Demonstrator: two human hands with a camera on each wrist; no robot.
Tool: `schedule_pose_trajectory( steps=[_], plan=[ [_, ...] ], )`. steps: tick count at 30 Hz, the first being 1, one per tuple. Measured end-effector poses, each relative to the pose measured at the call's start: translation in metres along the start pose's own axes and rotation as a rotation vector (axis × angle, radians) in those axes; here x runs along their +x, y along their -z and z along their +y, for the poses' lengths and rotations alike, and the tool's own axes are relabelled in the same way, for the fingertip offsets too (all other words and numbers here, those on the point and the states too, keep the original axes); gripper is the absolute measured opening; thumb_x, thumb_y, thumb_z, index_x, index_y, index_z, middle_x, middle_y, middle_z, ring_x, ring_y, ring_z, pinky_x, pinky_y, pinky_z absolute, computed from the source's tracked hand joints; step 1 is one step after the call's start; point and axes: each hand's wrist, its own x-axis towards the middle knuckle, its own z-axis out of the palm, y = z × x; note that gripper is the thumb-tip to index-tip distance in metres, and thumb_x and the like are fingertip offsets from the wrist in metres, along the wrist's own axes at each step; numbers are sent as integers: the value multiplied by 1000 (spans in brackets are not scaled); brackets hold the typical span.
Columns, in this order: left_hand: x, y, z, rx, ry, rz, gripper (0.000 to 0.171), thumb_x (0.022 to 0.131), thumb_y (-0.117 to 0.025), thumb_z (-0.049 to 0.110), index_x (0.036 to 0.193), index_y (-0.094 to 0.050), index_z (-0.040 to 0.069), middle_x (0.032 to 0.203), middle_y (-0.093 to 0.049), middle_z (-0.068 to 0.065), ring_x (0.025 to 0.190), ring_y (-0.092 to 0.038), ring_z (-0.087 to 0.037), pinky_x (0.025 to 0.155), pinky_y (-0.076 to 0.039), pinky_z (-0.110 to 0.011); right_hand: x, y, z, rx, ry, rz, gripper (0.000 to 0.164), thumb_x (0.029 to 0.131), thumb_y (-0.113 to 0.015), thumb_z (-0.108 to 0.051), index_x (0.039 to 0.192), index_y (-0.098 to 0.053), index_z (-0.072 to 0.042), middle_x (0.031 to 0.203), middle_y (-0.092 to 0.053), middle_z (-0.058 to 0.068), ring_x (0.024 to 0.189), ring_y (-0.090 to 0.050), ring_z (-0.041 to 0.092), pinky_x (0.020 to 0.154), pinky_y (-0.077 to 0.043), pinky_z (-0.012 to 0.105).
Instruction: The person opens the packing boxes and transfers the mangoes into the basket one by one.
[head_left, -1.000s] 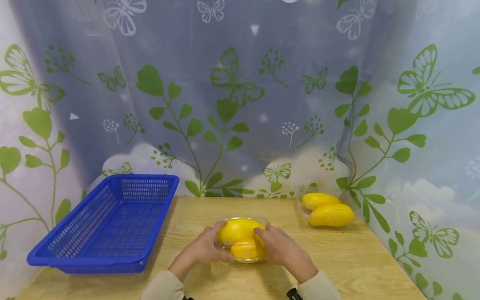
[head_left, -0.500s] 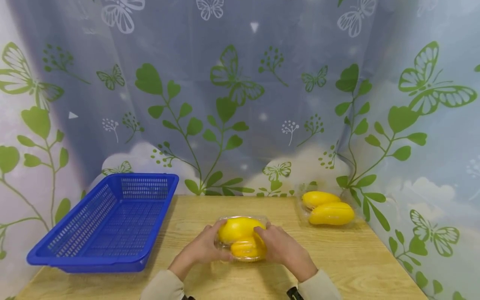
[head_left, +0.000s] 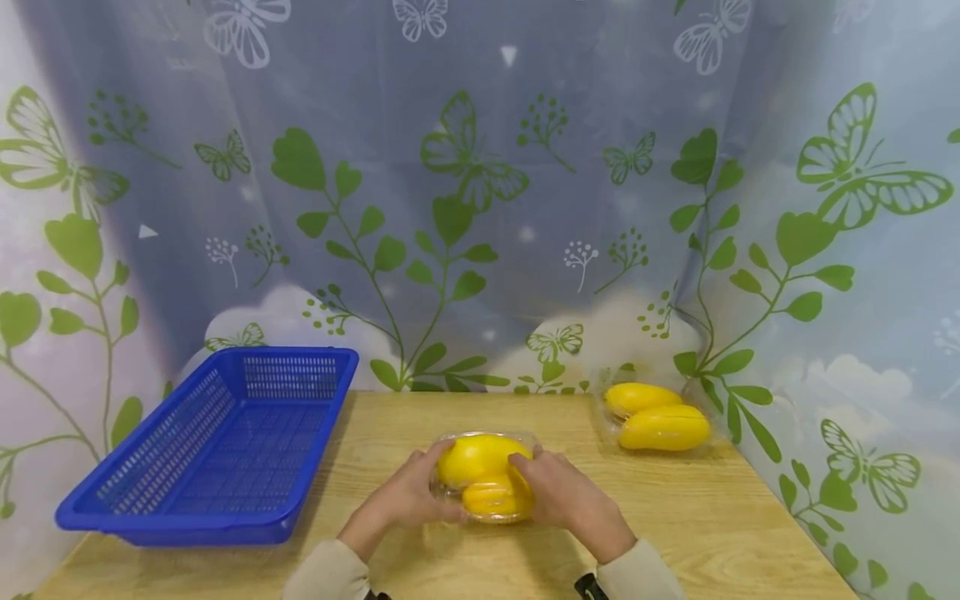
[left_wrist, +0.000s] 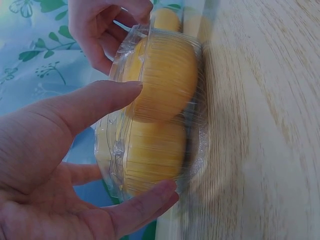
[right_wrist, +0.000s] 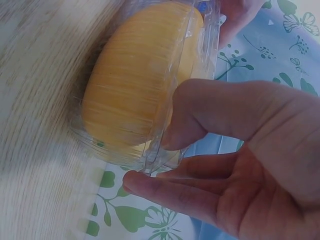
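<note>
A clear plastic clamshell box (head_left: 495, 518) with yellow, mango-like fruits (head_left: 480, 461) inside stands at the near middle of the table. From its left side my left hand (head_left: 412, 492) grips it. The left wrist view shows that thumb on the box's rim and the fingers around its end. My right hand (head_left: 564, 497) holds the other side; in the right wrist view its bent thumb (right_wrist: 187, 107) presses the rim, with a fingertip against the edge. Whether the lid is fully fastened cannot be told.
A blue perforated plastic basket (head_left: 300, 492) stands at the table's left. Toward the back right sits another clear box with two yellow fruits (head_left: 663, 427) in it. Behind the wooden table (head_left: 675, 525) hangs a butterfly-and-leaf patterned curtain (head_left: 480, 250).
</note>
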Motion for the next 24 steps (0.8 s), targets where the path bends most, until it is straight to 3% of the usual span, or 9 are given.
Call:
schedule_pose_trajectory(
  steps=[11,24],
  plan=[
    [0,1,-2,0,2,-9,108,72,-94,25,160,-34,10,126,-53,-24,103,-55,-28,97,-49,-63,1,-1,-3,-11,-14,-10,47,76,-78,14,117,-64,-4,91,-67,15,69,-60,20,68,-57,35],
    [0,2,-1,-2,13,-15,107,73,-94,26,160,-34,10,128,-53,-25,108,-56,-31,102,-47,-65,2,0,-4,-9,-37,-31,47,75,-80,13,116,-65,-5,92,-67,15,73,-63,22,71,-58,37]
  ],
)
